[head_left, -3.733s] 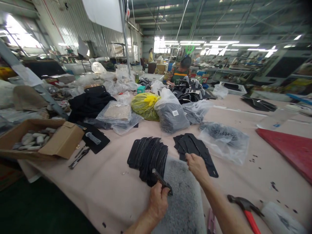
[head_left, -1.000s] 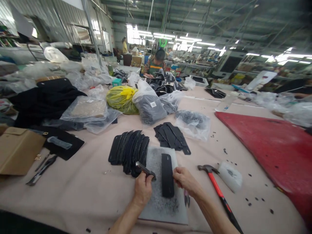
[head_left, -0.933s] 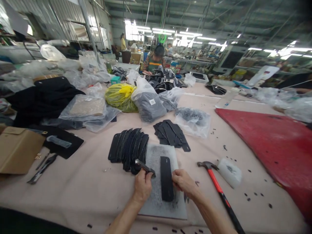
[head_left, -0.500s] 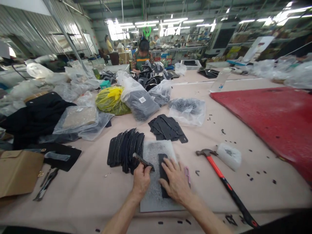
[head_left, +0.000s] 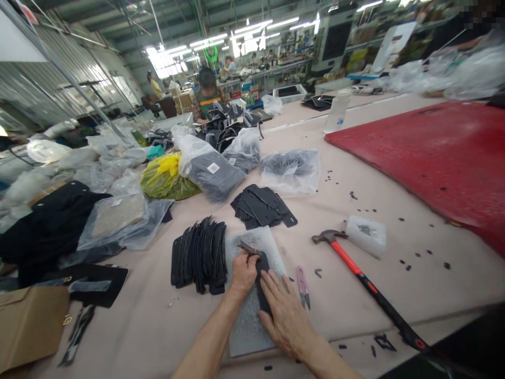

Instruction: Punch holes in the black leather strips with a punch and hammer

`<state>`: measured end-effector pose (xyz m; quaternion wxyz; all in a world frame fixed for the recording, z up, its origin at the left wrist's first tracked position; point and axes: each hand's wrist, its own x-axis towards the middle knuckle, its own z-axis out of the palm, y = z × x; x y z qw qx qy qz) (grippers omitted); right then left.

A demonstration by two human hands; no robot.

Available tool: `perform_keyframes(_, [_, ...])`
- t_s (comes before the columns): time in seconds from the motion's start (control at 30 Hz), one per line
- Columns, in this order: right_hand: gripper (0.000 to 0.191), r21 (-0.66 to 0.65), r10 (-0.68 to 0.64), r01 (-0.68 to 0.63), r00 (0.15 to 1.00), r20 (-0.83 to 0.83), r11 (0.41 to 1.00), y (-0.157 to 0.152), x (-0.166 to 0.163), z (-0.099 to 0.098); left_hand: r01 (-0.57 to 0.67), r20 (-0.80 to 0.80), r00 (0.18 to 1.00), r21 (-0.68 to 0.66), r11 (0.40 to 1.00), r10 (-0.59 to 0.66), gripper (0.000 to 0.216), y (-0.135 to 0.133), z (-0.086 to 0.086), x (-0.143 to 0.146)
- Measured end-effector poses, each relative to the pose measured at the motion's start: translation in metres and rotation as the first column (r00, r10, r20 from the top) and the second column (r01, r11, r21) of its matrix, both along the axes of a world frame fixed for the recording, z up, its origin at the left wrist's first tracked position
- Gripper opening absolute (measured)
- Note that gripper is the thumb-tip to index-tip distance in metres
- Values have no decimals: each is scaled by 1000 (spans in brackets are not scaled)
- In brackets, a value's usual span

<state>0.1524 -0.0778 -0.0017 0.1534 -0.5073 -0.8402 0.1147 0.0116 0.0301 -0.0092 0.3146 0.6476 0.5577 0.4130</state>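
Note:
A grey cutting pad [head_left: 244,316] lies on the beige table in front of me. On it rests a black leather strip [head_left: 262,279]. My right hand [head_left: 284,316] lies flat on the strip with fingers spread, pinning it down. My left hand [head_left: 243,270] is closed around a thin metal punch tool [head_left: 249,248], whose tip sits at the strip's far end. A fanned stack of black strips [head_left: 199,253] lies just left of the pad. A second pile of black strips [head_left: 261,205] sits beyond it.
A red-handled hammer [head_left: 357,271] and pink snips [head_left: 303,278] lie right of the pad, near a white block [head_left: 366,234]. A red mat [head_left: 426,152] covers the right side. Plastic bags [head_left: 291,168], a yellow bag [head_left: 165,176] and a cardboard box [head_left: 27,326] crowd the left. A person works at the far end.
My right hand fetched a strip from the far pile, laid it on the pad and flattened onto it. My left hand brought the punch tool over the strip's far end. My view swung left.

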Motion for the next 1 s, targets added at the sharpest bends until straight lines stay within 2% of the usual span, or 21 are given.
perform_keyframes(0.13, [74,-27,-4,3,1000,-24,1000,1,2,2,-12,9,1000,7,1000,12,19,-5,-4,-2])
perform_keyframes(0.7, [76,-77,-31,22,994,-107,997,3,4,0,57,-38,998,20,998,-56,20,-5,0,-2])
perform_keyframes(0.9, [77,-77,-39,29,992,-123,997,3,5,0,125,-198,973,22,992,-119,22,1,1,-2])
perform_keyframes(1.0, [77,-67,-34,26,991,-128,997,3,4,-2,115,-261,960,46,992,-100,23,0,0,0])
